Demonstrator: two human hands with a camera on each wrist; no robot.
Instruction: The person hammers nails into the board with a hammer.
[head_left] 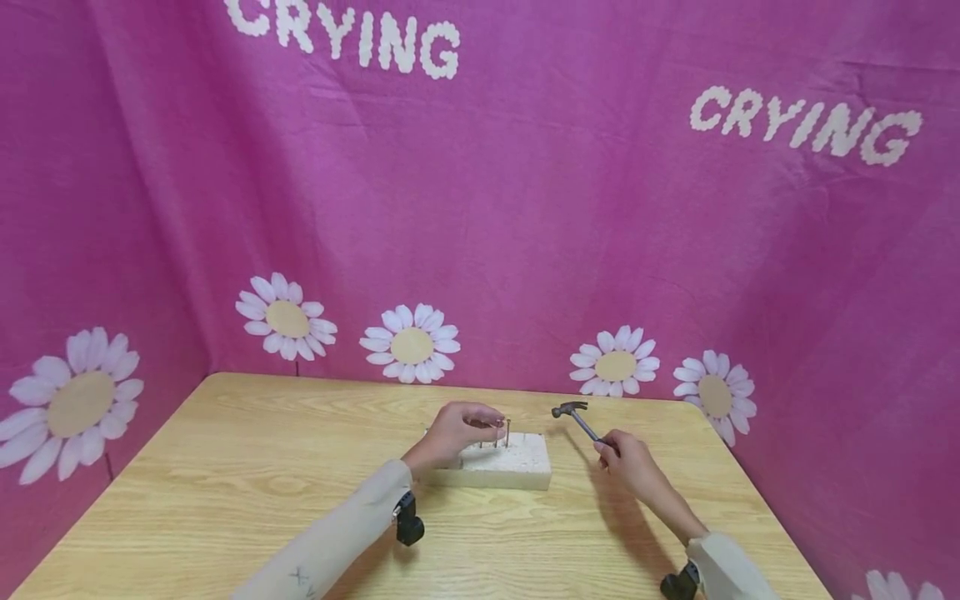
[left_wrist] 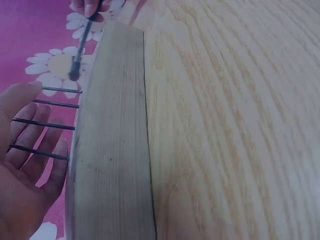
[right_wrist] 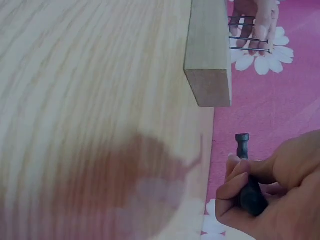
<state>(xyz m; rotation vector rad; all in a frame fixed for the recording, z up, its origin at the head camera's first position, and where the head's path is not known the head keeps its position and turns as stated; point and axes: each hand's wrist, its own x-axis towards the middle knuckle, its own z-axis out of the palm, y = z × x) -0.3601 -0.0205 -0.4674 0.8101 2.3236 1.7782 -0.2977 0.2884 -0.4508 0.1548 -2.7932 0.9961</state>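
Observation:
A pale wood block [head_left: 525, 459] lies on the table with several long nails [left_wrist: 49, 124] standing upright in a row along its top. My left hand [head_left: 459, 433] reaches over the block from the left, its thumb and curled fingers around the nails near their heads. The thumb [left_wrist: 22, 97] overlaps the end of one nail in the left wrist view. To the right of the block, my right hand [head_left: 630, 460] grips a claw hammer [head_left: 583, 423] by its dark handle. The hammer's head is raised above the table, apart from the nails.
The wood-grain table [head_left: 315, 450] reaches back to a pink curtain [head_left: 525, 208] printed with white daisies and lettering. Dark wrist cameras [head_left: 408, 518] are strapped over both light sleeves. The right arm's shadow falls across the tabletop.

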